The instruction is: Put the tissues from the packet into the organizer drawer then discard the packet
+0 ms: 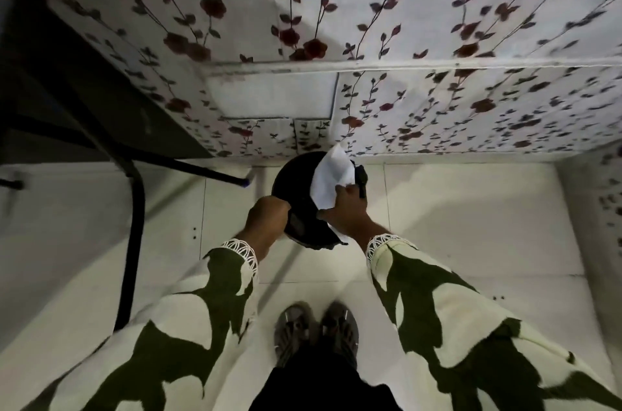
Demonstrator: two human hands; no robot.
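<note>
Head: two hands (269, 213), one packet (331, 175)

Floral-patterned wall covering (437, 23), pale tiled floor (454, 225), black metal frame (134, 225), grey sandals (316, 333)

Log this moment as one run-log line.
stage: discard | right hand: holding white packet over black bin | left hand: on bin rim

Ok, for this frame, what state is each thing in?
Packet: empty-looking, flattened, held over the bin.
Bin: on the floor, lid area gripped; whether it is open I cannot tell.
Right hand: closed on the packet.
Left hand: gripping the bin's near edge.
</note>
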